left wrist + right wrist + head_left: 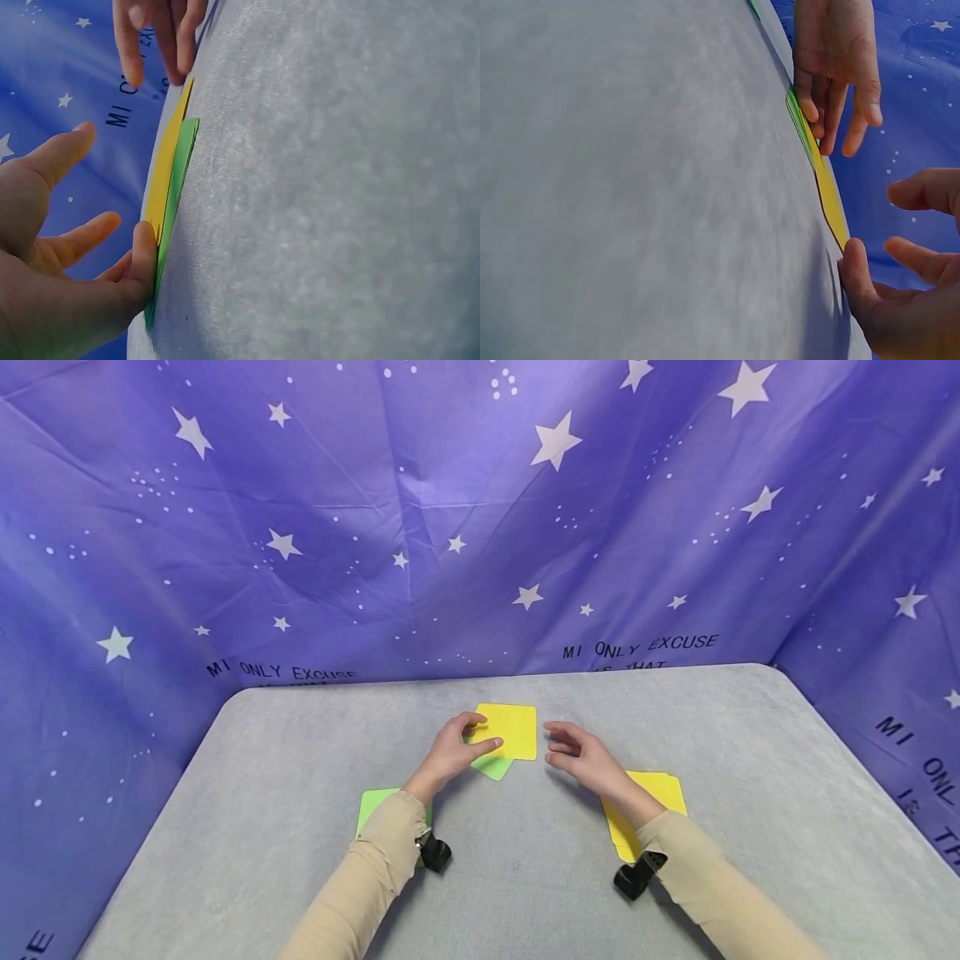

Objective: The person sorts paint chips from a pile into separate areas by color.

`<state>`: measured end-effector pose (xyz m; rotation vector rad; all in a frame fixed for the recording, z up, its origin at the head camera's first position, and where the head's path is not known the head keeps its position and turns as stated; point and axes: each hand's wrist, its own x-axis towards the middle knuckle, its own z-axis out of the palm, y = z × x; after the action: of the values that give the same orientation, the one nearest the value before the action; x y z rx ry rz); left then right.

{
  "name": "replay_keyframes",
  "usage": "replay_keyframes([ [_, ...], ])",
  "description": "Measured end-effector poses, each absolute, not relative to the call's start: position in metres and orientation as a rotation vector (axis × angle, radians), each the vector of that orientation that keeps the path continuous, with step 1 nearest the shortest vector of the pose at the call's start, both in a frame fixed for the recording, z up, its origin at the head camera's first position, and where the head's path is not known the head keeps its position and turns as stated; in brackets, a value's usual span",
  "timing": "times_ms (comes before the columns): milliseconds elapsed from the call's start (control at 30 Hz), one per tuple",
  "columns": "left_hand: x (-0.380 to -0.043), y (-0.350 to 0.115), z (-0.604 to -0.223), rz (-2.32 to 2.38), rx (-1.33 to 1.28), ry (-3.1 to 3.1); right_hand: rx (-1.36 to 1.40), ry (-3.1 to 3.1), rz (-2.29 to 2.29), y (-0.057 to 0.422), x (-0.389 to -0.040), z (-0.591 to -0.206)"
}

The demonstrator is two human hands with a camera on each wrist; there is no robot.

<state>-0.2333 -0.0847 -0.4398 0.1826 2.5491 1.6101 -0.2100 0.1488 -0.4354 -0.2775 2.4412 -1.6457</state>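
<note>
A square yellow card (513,732) lies over green cards (493,767) at the table's far middle, with a green corner showing below it. My left hand (454,748) is at the pile's left side, thumb and fingers spread, touching its edge. In the left wrist view, one fingertip of that hand (82,292) meets the left end of the yellow card (163,176) and green cards (180,172). Just beyond the yellow card's right edge, my right hand (583,758) has loosely bent, parted fingers and holds nothing. The right wrist view shows its lowest fingertip close to the yellow card (826,191).
A stack of yellow cards (663,789) lies partly under my right forearm. Green cards (372,806) are partly hidden by my left sleeve. The grey table (525,877) ends at a purple star-patterned cloth (420,593) behind and at both sides.
</note>
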Motion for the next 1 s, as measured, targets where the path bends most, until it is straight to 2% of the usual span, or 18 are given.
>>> replay_keyframes([
  [633,-0.237,-0.088,-0.436,2.063,-0.036,1.998,-0.136,2.175,-1.891,0.127,-0.214,-0.445],
  [1000,-0.233,-0.082,-0.441,1.996,-0.039,1.973,-0.153,2.301,-1.761,0.12,-0.206,-0.444],
])
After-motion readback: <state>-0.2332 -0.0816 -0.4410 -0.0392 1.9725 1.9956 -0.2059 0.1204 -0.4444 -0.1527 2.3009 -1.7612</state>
